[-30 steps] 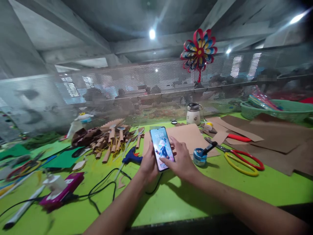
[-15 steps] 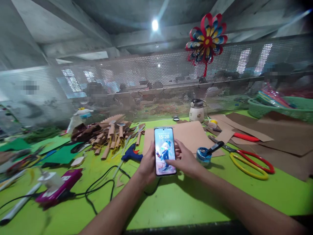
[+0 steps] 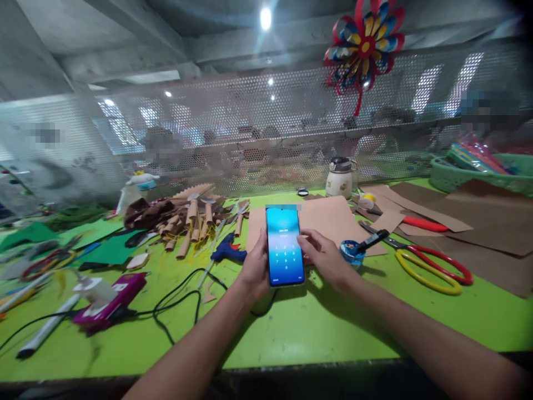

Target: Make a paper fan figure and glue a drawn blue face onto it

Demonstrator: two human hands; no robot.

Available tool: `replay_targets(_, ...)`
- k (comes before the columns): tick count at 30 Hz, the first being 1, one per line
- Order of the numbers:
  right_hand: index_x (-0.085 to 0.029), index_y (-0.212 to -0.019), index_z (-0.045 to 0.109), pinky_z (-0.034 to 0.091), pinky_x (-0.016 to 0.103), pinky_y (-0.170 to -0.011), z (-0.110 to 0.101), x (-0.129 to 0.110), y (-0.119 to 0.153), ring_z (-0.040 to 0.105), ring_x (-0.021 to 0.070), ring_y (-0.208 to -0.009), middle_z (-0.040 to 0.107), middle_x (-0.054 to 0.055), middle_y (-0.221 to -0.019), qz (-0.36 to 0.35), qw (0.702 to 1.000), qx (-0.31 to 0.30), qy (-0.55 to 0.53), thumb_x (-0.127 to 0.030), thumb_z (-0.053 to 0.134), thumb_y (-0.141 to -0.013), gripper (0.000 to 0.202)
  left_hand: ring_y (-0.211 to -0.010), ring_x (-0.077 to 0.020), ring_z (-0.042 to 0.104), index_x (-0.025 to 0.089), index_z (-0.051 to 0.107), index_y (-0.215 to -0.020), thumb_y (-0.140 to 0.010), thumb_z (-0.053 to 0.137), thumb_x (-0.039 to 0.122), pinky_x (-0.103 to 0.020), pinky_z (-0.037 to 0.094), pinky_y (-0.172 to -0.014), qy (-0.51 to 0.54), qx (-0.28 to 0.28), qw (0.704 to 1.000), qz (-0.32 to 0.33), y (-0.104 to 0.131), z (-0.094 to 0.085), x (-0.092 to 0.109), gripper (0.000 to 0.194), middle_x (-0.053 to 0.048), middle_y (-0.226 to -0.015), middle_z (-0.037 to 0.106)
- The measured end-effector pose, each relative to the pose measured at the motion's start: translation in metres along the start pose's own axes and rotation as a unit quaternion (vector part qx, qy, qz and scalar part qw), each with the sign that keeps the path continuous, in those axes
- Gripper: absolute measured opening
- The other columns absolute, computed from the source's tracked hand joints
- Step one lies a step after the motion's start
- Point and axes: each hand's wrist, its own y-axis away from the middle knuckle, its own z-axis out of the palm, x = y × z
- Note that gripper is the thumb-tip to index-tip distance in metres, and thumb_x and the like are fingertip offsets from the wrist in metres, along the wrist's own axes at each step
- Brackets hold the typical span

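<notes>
My left hand holds a smartphone upright above the green table. Its screen glows blue and shows a number keypad. My right hand sits against the phone's right edge, fingers curled beside the screen. A black cable runs across the table and loops under the phone. A blue glue gun lies just left of my left hand.
Rolled brown paper tubes are piled at the back left. Tan card sheets, a small blue pot with a brush, yellow and red scissors, a magenta device, a green basket and a perforated metal screen surround the spot.
The phone screen switched from a picture lock screen to a blue number keypad. My right hand slid off the screen to the phone's right edge. The view tilted downward slightly.
</notes>
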Motion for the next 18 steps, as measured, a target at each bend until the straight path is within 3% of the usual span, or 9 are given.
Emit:
replay_targets(5,-0.021,-0.123,0.047,0.053,0.035,-0.072,0.014,0.005,0.001,0.064,0.0209,-0.084,0.067,0.007,-0.099,-0.021,0.998,0.018,0.048,-0.039,0.073,-0.072,0.061,-0.098,-0.029,0.068,0.008,0.06,-0.122,-0.096,0.032,0.053,-0.043,0.052,-0.089,0.004,-0.006,1.0,0.009,-0.003,0.0,-0.005,0.059,-0.019,-0.106,0.07)
replay_targets(10,-0.019,-0.115,0.053,0.049,0.04,-0.083,0.022,0.006,0.001,0.063,0.0252,-0.095,0.067,0.011,-0.107,-0.051,0.983,0.086,0.157,-0.043,0.072,-0.071,0.053,-0.099,-0.0273,0.067,0.012,0.06,-0.123,-0.096,0.039,0.048,-0.042,0.051,-0.092,0.007,0.014,0.999,0.033,-0.002,0.003,-0.013,0.05,-0.015,-0.108,0.07)
replay_targets(15,-0.017,-0.109,0.055,0.046,0.044,-0.085,0.022,0.005,0.002,0.062,0.0283,-0.095,0.066,0.013,-0.104,-0.037,0.979,0.113,0.166,-0.044,0.071,-0.071,0.049,-0.1,-0.0273,0.067,0.013,0.06,-0.124,-0.095,0.043,0.047,-0.041,0.05,-0.093,-0.002,0.014,0.999,0.043,-0.002,0.003,-0.018,0.047,-0.014,-0.112,0.069)
replay_targets(18,-0.018,-0.109,0.055,0.046,0.041,-0.085,0.021,0.006,0.003,0.061,0.0262,-0.096,0.065,0.012,-0.106,-0.038,0.985,0.098,0.139,-0.044,0.071,-0.071,0.049,-0.099,-0.0277,0.067,0.012,0.06,-0.124,-0.095,0.041,0.048,-0.041,0.051,-0.091,-0.004,0.014,0.999,0.032,-0.001,0.003,-0.017,0.05,-0.015,-0.113,0.068)
